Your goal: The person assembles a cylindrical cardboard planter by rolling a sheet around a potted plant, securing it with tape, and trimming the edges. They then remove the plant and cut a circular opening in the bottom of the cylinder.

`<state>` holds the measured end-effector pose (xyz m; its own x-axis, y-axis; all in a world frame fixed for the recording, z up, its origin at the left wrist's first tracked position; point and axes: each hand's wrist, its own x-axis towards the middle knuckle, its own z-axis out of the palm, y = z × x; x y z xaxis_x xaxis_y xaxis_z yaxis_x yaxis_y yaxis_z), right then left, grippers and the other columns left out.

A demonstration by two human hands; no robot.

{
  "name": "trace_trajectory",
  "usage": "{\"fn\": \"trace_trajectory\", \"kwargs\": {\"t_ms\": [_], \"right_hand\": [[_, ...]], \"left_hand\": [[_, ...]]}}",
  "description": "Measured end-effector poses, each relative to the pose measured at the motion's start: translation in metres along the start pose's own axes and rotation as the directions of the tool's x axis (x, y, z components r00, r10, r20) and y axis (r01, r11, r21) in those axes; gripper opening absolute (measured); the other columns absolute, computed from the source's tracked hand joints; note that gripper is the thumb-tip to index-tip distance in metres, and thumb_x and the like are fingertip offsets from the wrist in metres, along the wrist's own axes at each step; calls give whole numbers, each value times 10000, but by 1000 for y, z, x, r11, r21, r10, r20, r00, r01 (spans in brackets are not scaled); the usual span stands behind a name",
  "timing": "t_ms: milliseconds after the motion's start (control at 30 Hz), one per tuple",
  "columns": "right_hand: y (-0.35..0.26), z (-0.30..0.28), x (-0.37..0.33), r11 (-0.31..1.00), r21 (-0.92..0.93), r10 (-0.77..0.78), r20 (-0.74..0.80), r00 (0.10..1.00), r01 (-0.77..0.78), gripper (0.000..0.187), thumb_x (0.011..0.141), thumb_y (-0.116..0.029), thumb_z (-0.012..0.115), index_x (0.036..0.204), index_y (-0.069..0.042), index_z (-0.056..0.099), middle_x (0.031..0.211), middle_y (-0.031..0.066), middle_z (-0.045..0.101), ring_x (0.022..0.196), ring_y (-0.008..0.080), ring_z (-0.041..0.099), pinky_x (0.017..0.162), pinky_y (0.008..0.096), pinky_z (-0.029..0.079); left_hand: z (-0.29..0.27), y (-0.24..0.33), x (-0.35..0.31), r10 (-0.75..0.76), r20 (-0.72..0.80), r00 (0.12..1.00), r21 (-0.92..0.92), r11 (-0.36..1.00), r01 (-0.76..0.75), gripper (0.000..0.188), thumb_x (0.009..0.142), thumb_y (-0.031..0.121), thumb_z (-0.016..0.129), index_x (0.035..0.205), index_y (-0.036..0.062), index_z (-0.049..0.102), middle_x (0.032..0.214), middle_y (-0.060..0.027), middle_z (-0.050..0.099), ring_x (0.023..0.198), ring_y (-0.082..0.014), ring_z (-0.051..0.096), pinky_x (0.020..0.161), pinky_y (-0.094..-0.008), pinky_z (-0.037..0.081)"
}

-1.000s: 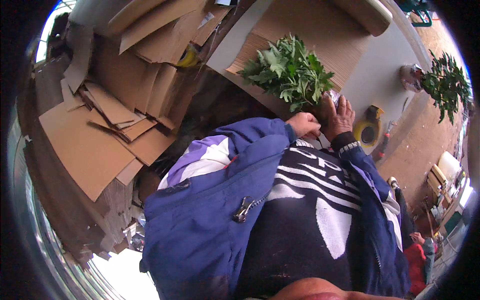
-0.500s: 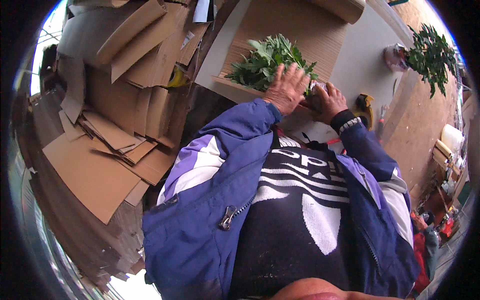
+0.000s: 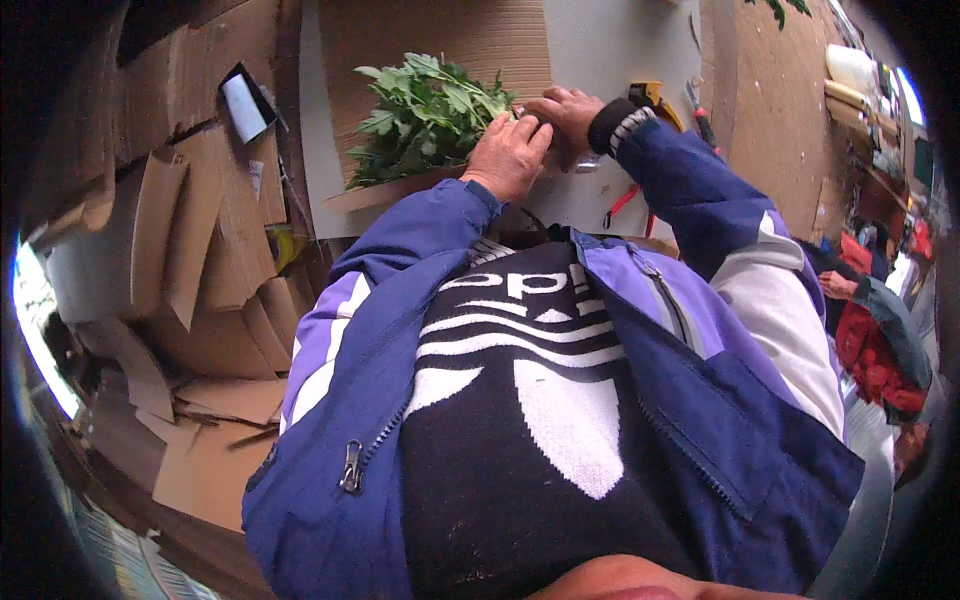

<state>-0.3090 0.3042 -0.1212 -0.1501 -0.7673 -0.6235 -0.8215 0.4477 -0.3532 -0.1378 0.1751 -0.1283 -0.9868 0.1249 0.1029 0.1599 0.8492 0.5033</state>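
Observation:
A bunch of leafy green plant stems (image 3: 425, 112) lies on a sheet of corrugated cardboard (image 3: 440, 35), its leaves pointing left. My left hand (image 3: 508, 158) curls its fingers round the base of the bunch. Against it, at the right end of the stems, my right hand (image 3: 568, 118) is closed round the same base, which both hands mostly cover. A bit of clear plastic (image 3: 586, 162) shows just under my right hand.
Beyond my right wrist lie a yellow-and-black tool (image 3: 655, 98), a red-handled tool (image 3: 704, 126) and a red strap (image 3: 622, 206) on the pale tabletop (image 3: 630, 50). Cardboard pieces (image 3: 215, 240) pile up at left. Another person in red and grey (image 3: 880, 340) is at far right.
The view has shifted, leaving only leaf tips of the plant at right in sight. My left hand's fingers, earlier spread over the leaves, now curl round the stem base beside my right hand.

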Motion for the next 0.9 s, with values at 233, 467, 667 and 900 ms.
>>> {"fn": "trace_trajectory", "kwargs": {"t_ms": [233,467,667,900], "right_hand": [[16,-37,77,995,102,-2,140,990,-12,1480,364,-362,1004,1584,-216,178,1446,208,454,1322,437,469,1076,503,442],[9,-7,39,948,306,-35,-179,983,89,1454,416,-345,994,1586,-200,143,1452,226,455,1327,444,462,1077,510,439],[17,2,0,967,241,-9,-277,961,78,1185,500,-308,917,1511,-96,336,1370,255,492,1230,462,501,1072,490,417],[8,13,-7,974,190,-34,-423,906,125,1058,568,-314,906,1477,-161,387,1372,214,494,1216,463,494,1025,510,469]], "left_hand": [[-12,-47,31,-11,-49,999,5,1000,12,709,643,230,843,1283,99,568,1314,-117,551,1165,-305,577,1029,-469,413],[-25,-26,12,-53,-57,997,71,996,57,688,607,234,869,1229,152,587,1225,-30,586,1124,-248,597,985,-477,415],[-25,-18,16,-89,-59,994,78,993,93,732,544,198,868,1228,190,606,1195,-25,587,1041,-265,590,940,-477,419],[-19,-3,16,-203,49,978,122,973,196,942,585,138,836,1432,100,426,1497,-184,374,1411,-365,360,1160,-522,288]]}}
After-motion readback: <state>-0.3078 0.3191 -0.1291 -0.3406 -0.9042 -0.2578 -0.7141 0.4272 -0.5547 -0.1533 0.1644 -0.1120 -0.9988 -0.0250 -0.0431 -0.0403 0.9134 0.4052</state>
